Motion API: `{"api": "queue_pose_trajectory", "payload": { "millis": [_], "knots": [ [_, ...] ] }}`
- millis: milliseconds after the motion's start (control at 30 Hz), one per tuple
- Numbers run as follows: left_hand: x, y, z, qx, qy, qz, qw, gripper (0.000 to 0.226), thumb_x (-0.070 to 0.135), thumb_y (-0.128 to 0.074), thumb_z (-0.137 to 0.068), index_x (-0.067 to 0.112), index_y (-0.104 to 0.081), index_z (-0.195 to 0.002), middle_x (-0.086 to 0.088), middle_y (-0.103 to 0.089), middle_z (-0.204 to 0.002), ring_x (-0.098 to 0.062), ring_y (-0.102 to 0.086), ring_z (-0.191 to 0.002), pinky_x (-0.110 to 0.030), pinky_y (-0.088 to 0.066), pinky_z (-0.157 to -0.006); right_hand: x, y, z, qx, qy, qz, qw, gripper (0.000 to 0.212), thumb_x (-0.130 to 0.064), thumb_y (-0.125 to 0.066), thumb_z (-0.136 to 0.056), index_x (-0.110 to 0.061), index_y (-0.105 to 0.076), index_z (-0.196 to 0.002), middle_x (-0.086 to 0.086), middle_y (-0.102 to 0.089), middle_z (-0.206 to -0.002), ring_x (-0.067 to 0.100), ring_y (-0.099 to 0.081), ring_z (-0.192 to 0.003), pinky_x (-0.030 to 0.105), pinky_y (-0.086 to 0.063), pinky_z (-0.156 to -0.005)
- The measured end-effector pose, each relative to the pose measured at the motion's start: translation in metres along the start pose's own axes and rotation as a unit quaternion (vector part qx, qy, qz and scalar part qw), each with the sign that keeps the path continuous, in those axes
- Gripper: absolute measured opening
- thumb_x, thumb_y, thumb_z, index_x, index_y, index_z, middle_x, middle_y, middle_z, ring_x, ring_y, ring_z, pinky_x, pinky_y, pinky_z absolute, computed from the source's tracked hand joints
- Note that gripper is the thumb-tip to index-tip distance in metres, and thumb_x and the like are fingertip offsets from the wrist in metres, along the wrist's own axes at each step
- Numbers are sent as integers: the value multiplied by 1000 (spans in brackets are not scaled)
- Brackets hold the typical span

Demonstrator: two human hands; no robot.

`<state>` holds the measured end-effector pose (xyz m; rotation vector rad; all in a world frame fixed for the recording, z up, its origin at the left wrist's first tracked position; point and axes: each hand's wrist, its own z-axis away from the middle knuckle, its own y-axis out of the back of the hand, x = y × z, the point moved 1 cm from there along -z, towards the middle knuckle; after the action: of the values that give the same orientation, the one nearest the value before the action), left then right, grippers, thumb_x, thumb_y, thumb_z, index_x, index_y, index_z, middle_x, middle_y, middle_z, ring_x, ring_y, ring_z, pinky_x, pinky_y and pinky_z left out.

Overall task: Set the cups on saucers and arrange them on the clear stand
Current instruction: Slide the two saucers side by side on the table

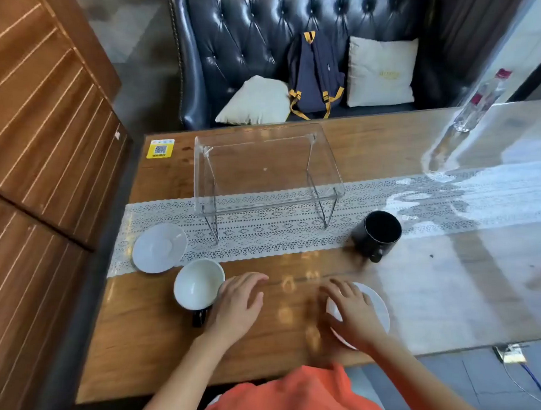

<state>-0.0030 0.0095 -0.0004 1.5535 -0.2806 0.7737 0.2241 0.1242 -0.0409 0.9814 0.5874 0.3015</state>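
Nothing had yet been paired or placed: the clear stand stood bare in the middle of the frame, straddling the lace runner on the wooden table. At lower centre the left hand lay with fingers spread and loose beside the white-lined cup, touching or almost touching its rim but gripping nothing; that cup's dark handle pointed toward the bottom of the frame. The right hand rested flat and open on the near saucer at lower right, fingers splayed over its left half, not pinching it. A second saucer sat at left, partly on the runner, and the black cup stood right of centre, well apart from both saucers. The sensible step looked to be bringing cup and saucer together first: steadying the near saucer with the right hand, lifting the white-lined cup by its handle or body, and lowering it squarely into the saucer's well so it would not rock. Carrying each pair by the saucer rim with both hands, level, would likely suit the slick-looking stand top. As for writing, a yellow sticker with a QR code lay at the table's upper-left corner, its text too small to read; the cushion on the sofa bore faint gold lettering, also illegible.
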Motion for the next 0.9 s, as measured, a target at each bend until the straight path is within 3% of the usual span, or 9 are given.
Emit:
{"api": "queue_pose_trajectory", "payload": {
  "millis": [100, 167, 333, 467, 600, 700, 800, 833, 900],
  "knots": [
    [-8, 15, -2, 88, -19, -8, 996, 31, 17, -53, -86, 25, -59, -115, 14, -61, -120, 3, -46, -107, -26, -28, -104, 15, 7, 3, 52, -59, 14, 997, 59, -36, -57, -85, -34, -37, -140, -5, -29, -156, 21, -26, -144, 40, -30, -109],
    [-23, 30, -4, 159, 0, 12, 987, 31, 9, -55, -82, 19, -62, -111, 7, -65, -116, -4, -52, -106, -27, -33, -99, 30, 10, 5, 72, -95, -12, 993, 56, -27, -60, -84, -29, -43, -138, 0, -37, -152, 26, -35, -138, 40, -37, -103],
    [-85, 65, -9, 291, 204, 153, 922, 36, 4, -50, -86, 14, -57, -120, -3, -58, -126, -19, -50, -119, -30, -39, -93, 55, 14, 0, 83, -128, -79, 985, 50, -6, -60, -84, -16, -54, -133, 14, -50, -139, 39, -45, -123, 43, -42, -98],
    [-140, 71, -11, 248, 371, 172, 878, 48, 10, -52, -87, 10, -43, -134, -12, -46, -140, -31, -41, -129, -44, -38, -103, 60, 18, -8, 86, -148, -94, 981, 39, -8, -59, -87, -20, -62, -124, 14, -55, -124, 38, -52, -114, 43, -47, -86],
    [-164, 73, -24, 263, 490, 309, 771, 43, 8, -51, -87, 2, -47, -129, -17, -54, -132, -36, -50, -122, -42, -39, -98, 66, 25, -20, 71, -179, -160, 968, 20, -9, -57, -89, -19, -68, -102, 12, -69, -106, 33, -65, -99, 32, -41, -73],
    [-168, 80, -34, 238, 532, 428, 691, 45, 15, -49, -90, 5, -44, -134, -11, -51, -137, -26, -50, -125, -36, -31, -105, 68, 29, -24, 52, -196, -189, 961, 20, -6, -56, -87, -23, -66, -89, 7, -70, -92, 29, -63, -89, 32, -43, -71],
    [-176, 82, -41, 217, 548, 438, 679, 45, 19, -48, -92, 9, -42, -135, -9, -50, -138, -21, -54, -120, -35, -28, -108, 68, 33, -27, 44, -181, -239, 953, 13, -4, -60, -88, -14, -68, -86, 9, -70, -84, 23, -60, -76, 32, -41, -67],
    [-177, 83, -42, 215, 545, 439, 681, 43, 17, -47, -93, 9, -43, -134, -8, -53, -134, -20, -58, -111, -34, -33, -104, 68, 35, -28, 42, -178, -270, 945, 11, -4, -61, -89, -11, -68, -84, 8, -69, -80, 20, -59, -69, 30, -40, -63],
    [-176, 85, -45, 214, 534, 452, 682, 40, 12, -47, -93, 10, -44, -133, -8, -58, -120, -15, -61, -85, -28, -43, -80, 65, 38, -29, 33, -177, -343, 922, 14, -5, -60, -91, -9, -66, -79, 0, -66, -63, 10, -53, -52, 23, -37, -50]
  ]
}}
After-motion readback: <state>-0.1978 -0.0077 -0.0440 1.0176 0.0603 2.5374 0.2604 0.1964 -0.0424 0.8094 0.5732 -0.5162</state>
